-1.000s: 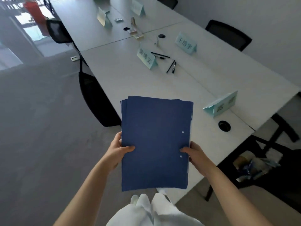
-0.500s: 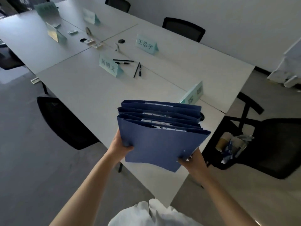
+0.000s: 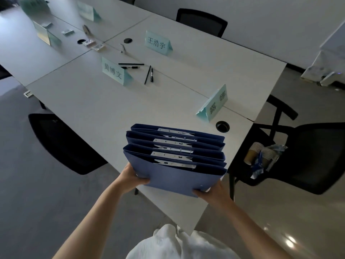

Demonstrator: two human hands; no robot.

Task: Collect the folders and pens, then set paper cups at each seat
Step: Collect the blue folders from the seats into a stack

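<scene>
Left hand: the left hand [image 3: 133,175] grips the left edge of the blue folders [image 3: 175,161].
Right hand: the right hand [image 3: 212,193] holds their lower right corner.
Folders: stack tilted, open edges up, held over the white tabletop [image 3: 89,101] near its corner.
Pens: four black pens [image 3: 148,74] lie mid-tabletop, between two name cards.
Paper cups: stacked paper cups [image 3: 258,153] lie on the black chair [image 3: 308,157] to the right.

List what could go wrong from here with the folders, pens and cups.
1. The blue folders gape open at the top, gripped only at the lower corners by the left hand and right hand; one may slip out.
2. Both hands are full, so the pens cannot be picked up yet.
3. The paper cups lie on a chair and may roll off.
</scene>
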